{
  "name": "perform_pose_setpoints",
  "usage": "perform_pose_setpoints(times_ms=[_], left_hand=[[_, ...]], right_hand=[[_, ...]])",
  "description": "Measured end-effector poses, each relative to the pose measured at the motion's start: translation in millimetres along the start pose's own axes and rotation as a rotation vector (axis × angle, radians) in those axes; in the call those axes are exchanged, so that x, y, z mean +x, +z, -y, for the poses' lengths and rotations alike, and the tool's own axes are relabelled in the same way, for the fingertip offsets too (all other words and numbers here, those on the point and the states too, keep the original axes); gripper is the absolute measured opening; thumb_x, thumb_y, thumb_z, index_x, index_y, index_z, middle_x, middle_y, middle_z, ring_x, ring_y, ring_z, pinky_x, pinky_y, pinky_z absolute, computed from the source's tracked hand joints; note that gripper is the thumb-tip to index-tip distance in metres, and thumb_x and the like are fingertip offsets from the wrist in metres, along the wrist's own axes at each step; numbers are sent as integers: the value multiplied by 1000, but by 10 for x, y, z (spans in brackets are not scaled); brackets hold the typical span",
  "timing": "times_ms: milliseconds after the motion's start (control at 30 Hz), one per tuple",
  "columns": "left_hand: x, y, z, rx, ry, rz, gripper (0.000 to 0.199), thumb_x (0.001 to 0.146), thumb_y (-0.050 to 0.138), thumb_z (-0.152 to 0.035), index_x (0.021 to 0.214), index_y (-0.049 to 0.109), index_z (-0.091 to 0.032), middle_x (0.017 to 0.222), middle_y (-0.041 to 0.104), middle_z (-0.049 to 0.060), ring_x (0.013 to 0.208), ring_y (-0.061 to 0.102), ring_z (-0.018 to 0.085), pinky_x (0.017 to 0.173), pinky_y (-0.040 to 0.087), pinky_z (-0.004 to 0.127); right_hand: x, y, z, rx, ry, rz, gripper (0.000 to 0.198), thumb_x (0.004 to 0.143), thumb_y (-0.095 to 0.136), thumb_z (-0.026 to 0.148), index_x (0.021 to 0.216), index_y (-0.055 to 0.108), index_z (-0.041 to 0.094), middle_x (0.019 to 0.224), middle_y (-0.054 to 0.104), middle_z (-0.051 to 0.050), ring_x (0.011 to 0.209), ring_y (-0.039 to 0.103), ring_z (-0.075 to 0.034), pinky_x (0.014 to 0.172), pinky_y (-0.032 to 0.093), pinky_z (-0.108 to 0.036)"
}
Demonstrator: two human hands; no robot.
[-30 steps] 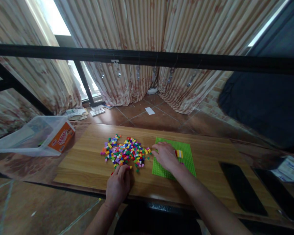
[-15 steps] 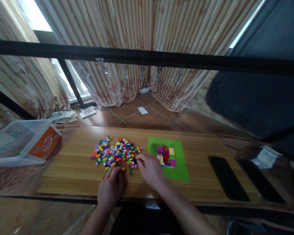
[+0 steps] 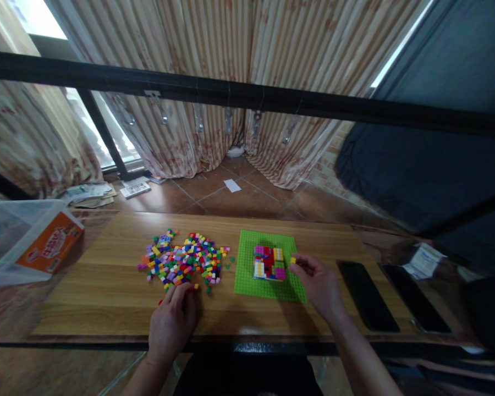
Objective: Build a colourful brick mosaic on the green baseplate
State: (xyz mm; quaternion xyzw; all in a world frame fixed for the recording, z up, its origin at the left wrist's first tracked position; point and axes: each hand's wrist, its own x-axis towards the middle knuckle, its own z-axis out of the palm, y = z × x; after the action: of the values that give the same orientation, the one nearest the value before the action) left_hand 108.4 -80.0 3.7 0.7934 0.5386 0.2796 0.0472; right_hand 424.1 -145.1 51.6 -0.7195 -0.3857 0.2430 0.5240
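My right hand (image 3: 319, 283) pinches a small yellow toy brick (image 3: 292, 260) over the right side of the green baseplate (image 3: 245, 286). Just left of that brick, a low block build (image 3: 268, 263) in red, white, yellow, magenta and blue sits on the baseplate. My left hand (image 3: 173, 313) rests on the table with curled fingers at the near edge of a pile of loose bricks (image 3: 185, 261). Red and yellow bricks show by its fingertips; what its fingers hold, if anything, is hidden.
The wooden table (image 3: 94, 291) carries a dark phone-like slab (image 3: 368, 296) on the right, with a second dark slab (image 3: 416, 298) beyond it. A clear plastic bin (image 3: 8, 220) with an orange label stands at the left. A black bar (image 3: 231, 93) crosses beyond the table.
My right hand has moved right from the loose bricks, across the baseplate, and a yellow brick now shows in its fingers. My left hand has stayed by the pile. The view has shifted slightly.
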Motion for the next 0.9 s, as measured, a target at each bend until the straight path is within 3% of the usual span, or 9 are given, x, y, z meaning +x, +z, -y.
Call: perform_pose_setpoints(times_ms=[267, 400, 900], left_hand=[[3, 1, -4, -3, -19, 4, 15, 89, 46, -27, 94, 60, -23, 89, 68, 1, 71, 65, 14, 57, 43, 23], [-2, -2, -6, -7, -17, 5, 16, 89, 46, -28, 97, 60, -23, 92, 68, 2, 73, 65, 15, 60, 44, 24], [-5, -8, -20, 7, -26, 11, 16, 89, 46, -26, 96, 60, -24, 93, 69, 1, 73, 65, 16, 60, 44, 24]], right_hand=[[415, 148, 44, -286, -249, 144, 24, 79, 58, 35, 94, 72, 23, 102, 68, -7, 96, 62, -22, 88, 47, -39], [529, 227, -18, -362, -256, 195, 20, 77, 60, 31, 91, 72, 25, 102, 67, -6, 100, 60, -22, 96, 43, -42], [592, 267, -51, -341, -214, 238, 19, 76, 63, 31, 90, 73, 24, 101, 69, -6, 98, 62, -23, 95, 44, -44]])
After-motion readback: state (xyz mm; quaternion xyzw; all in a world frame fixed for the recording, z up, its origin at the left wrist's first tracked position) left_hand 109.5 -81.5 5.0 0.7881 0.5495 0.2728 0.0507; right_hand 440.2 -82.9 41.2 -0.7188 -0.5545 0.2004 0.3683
